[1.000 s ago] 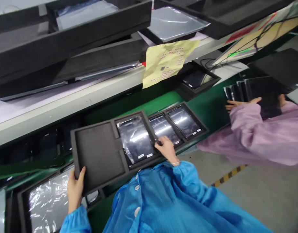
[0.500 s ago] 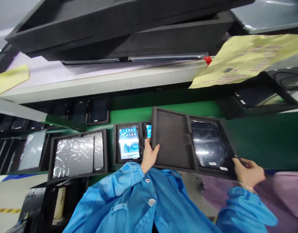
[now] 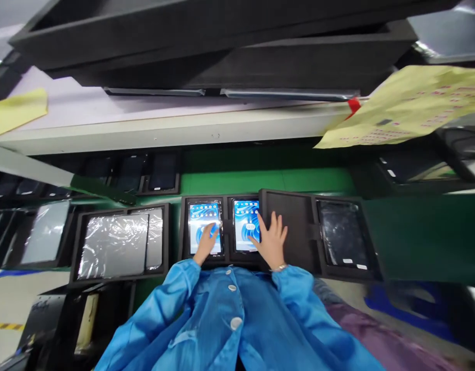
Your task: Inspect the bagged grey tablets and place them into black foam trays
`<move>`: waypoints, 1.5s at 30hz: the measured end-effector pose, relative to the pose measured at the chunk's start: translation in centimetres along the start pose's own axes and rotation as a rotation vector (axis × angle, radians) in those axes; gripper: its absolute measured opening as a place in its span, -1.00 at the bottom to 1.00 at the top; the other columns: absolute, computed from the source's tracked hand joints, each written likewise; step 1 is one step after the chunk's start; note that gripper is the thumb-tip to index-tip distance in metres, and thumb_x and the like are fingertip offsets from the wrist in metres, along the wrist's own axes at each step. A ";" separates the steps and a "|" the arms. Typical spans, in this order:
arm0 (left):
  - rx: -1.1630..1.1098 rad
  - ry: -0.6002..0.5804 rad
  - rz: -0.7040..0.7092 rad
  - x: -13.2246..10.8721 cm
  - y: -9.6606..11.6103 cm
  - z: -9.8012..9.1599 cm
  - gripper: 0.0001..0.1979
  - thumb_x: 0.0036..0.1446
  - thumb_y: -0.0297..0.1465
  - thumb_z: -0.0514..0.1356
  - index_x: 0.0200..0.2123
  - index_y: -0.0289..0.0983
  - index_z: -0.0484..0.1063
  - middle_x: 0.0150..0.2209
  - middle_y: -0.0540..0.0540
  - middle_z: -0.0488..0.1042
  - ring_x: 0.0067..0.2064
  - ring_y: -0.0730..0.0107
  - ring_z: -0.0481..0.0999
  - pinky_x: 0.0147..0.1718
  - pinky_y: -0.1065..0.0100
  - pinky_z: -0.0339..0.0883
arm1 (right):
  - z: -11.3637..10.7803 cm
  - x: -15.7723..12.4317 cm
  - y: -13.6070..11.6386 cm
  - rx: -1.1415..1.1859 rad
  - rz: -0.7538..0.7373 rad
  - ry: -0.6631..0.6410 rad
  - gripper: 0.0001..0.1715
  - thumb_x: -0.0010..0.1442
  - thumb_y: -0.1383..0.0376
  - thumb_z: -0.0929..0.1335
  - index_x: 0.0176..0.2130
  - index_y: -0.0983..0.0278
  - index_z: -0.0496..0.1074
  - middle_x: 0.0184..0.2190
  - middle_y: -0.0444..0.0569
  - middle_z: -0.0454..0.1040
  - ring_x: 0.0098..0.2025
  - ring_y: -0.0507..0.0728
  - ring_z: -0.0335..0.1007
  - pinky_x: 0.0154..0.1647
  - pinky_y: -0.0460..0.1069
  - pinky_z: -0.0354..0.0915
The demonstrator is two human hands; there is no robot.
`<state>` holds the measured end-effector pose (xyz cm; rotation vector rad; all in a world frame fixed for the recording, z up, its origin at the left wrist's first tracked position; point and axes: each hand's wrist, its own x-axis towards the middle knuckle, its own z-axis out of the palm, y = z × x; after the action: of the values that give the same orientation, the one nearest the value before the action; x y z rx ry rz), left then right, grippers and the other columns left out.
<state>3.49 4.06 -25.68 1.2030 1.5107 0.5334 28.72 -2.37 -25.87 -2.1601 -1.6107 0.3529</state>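
Two lit tablets sit side by side in a black foam tray (image 3: 182, 234) on the green conveyor belt (image 3: 260, 180). My left hand (image 3: 206, 245) lies on the left tablet (image 3: 204, 226), fingers stretched over its screen. My right hand (image 3: 271, 238) is spread flat, its fingers reaching the right tablet (image 3: 245, 224) and the edge of a second black foam tray (image 3: 299, 226). That tray rests to the right, with one empty pocket and a dark bagged tablet (image 3: 342, 239) in the other. Neither hand holds anything.
Another foam tray with bagged tablets (image 3: 119, 245) lies to the left, and more trays behind it. A white shelf edge (image 3: 183, 131) overhangs the belt, stacked with black foam trays (image 3: 222, 46) and a yellow sheet (image 3: 407, 105). A purple sleeve (image 3: 380, 340) shows at lower right.
I carried the foam tray from the right and set it down on the belt beside the lit tablets. Both hands let go of it and now rest flat on the screens.
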 end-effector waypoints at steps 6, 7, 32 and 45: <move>-0.195 -0.252 -0.070 0.7 2.2 6.7 -0.41 0.24 0.02 0.27 0.17 -0.24 0.42 0.06 -0.30 0.60 0.08 0.10 0.64 0.15 0.04 0.45 | 4.2 -0.5 0.3 0.081 -0.002 -0.033 0.13 0.10 0.59 0.21 0.55 0.13 -0.07 0.57 0.13 -0.11 0.60 0.37 -0.29 0.48 0.47 -0.01; -0.224 -0.305 -0.055 0.9 3.2 9.3 -0.40 0.23 0.01 0.29 0.17 -0.25 0.42 0.07 -0.32 0.60 0.09 0.10 0.64 0.14 0.05 0.45 | 4.3 -0.6 0.6 0.096 -0.019 -0.019 0.11 0.11 0.60 0.20 0.54 0.12 -0.05 0.58 0.10 -0.12 0.61 0.33 -0.29 0.50 0.45 -0.02; 0.156 -0.399 0.169 7.1 6.3 14.8 -0.63 0.38 -0.21 0.24 0.15 -0.26 0.46 0.14 -0.21 0.51 0.06 0.17 0.57 0.04 0.04 0.55 | 2.8 -2.1 3.7 0.010 0.180 -0.037 0.14 0.16 0.57 0.34 0.55 0.13 -0.10 0.59 0.25 -0.24 0.60 0.43 -0.35 0.50 0.45 -0.06; 0.444 -0.865 0.374 -1.9 3.0 26.5 -0.67 0.38 -0.22 0.24 0.13 -0.23 0.49 0.18 -0.21 0.50 0.13 0.15 0.55 0.13 -0.02 0.50 | -1.2 -12.5 14.9 -0.105 0.559 -0.065 0.29 0.00 0.58 0.29 0.56 0.05 -0.19 0.56 0.22 -0.08 0.59 0.50 -0.30 0.36 0.65 0.00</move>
<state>28.68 -3.39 -30.74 1.7727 0.6667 -0.1242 38.15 -18.12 -32.51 -2.6836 -1.0448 0.5138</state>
